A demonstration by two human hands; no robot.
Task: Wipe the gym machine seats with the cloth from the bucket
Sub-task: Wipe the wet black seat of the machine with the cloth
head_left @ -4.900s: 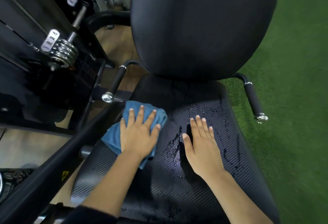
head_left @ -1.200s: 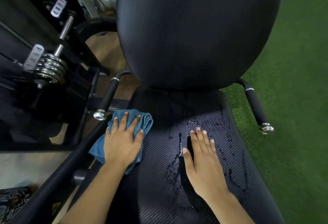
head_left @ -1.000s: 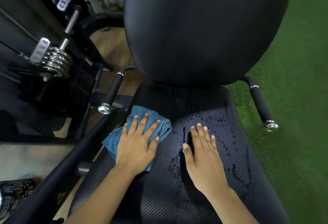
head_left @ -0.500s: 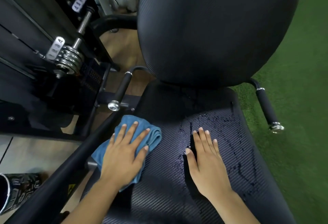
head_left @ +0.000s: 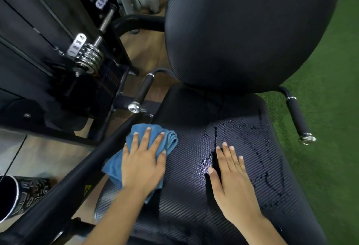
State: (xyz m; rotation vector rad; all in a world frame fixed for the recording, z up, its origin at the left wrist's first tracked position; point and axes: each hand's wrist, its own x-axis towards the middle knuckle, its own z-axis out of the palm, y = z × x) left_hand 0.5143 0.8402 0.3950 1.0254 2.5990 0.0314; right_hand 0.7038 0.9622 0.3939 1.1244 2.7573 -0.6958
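Pressing blue cloth flat onto left edge of seat with left hand, fingers spread, likely for broad wiping contact. Bracing with right hand, palm down mid-seat, fingers straight and close together, probably to steady lean. Yet to wipe: water droplets over right half of seat, just beyond right fingertips.

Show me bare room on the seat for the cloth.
Bare seat: the strip between the left hand, flat on the cloth, and the right hand; the wet band beyond both hands up to the backrest; the wet edge right of the right hand. Crowded: the left edge, by the frame bar.
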